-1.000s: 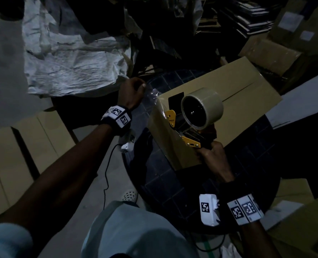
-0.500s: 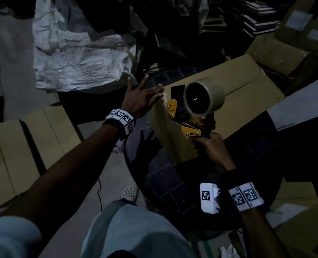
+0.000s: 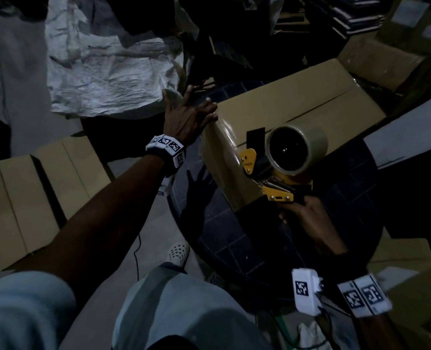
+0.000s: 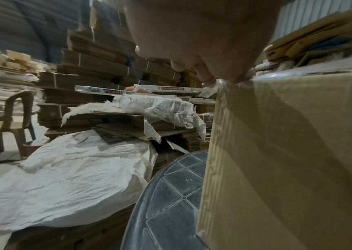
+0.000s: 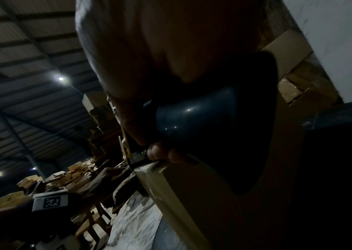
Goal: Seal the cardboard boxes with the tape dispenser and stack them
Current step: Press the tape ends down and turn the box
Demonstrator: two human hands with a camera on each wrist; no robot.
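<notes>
You're in a dim storeroom heaped with flattened cartons and crumpled white sheeting [image 3: 103, 79]; on the round dark tiled surface [image 3: 234, 243] lies the cardboard box [image 3: 297, 104], its top seam not yet taped along its length. Sealing looks just begun: your left hand [image 3: 186, 120], its grip flat and fingers spread, presses the box's near corner, while your right hand [image 3: 307, 221] grips the tape dispenser [image 3: 282, 162] at the near edge. Next, draw it along the seam.

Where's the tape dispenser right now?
In the head view the tape dispenser sits right of centre, against the near end of the cardboard box on the round table, gripped from below by the right hand.
</notes>
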